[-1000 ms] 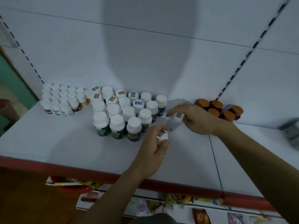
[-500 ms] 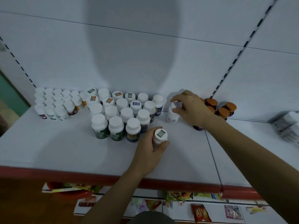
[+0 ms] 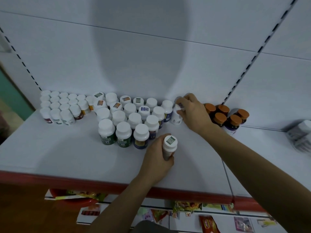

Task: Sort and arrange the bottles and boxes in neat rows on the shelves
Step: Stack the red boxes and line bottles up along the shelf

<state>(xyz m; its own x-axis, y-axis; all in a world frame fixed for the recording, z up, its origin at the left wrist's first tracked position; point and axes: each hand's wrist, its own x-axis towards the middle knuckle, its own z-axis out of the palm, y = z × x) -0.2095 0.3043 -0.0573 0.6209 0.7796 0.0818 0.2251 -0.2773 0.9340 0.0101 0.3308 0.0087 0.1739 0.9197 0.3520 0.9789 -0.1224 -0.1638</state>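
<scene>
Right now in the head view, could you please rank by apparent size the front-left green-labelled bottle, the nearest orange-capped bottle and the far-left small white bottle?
1. Front-left green-labelled bottle: largest, though nearest the camera.
2. Nearest orange-capped bottle and far-left small white bottle: too alike to rank.

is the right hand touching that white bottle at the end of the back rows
Touching. The head view shows the right hand with its fingers curled round the cap and upper body of the white bottle.
</scene>
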